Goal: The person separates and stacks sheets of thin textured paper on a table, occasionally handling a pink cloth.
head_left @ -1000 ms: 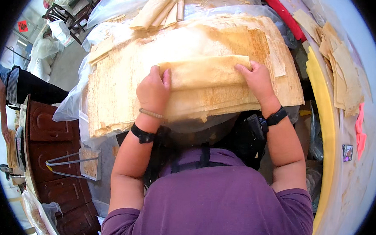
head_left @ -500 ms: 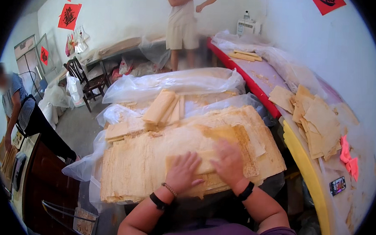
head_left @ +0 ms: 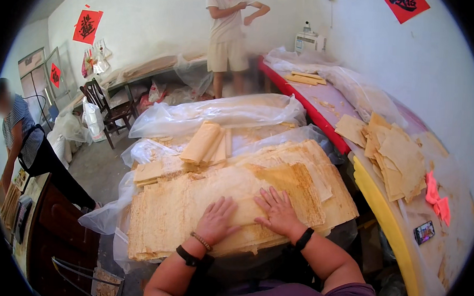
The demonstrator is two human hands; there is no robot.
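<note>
A broad stack of thin, pale-tan sheets with ragged edges lies before me. Both my hands rest on its top layer, palms down and fingers stretched. My left hand lies left of the middle, near a folded strip of sheet; my right hand presses flat at the strip's right side. Beyond my right fingers is a browner, more yellow patch of sheet. What lies under my palms is hidden. Folded tan bundles sit at the far side of the stack.
Clear plastic film lies behind the stack. On the right, a table with a yellow edge holds broken sheets, a pink cloth and a phone. One person stands behind; another works at the left.
My hands have shifted slightly: the left a little left and down, the right, blurred before, now flat and spread. The folded strip between them looks flatter.
</note>
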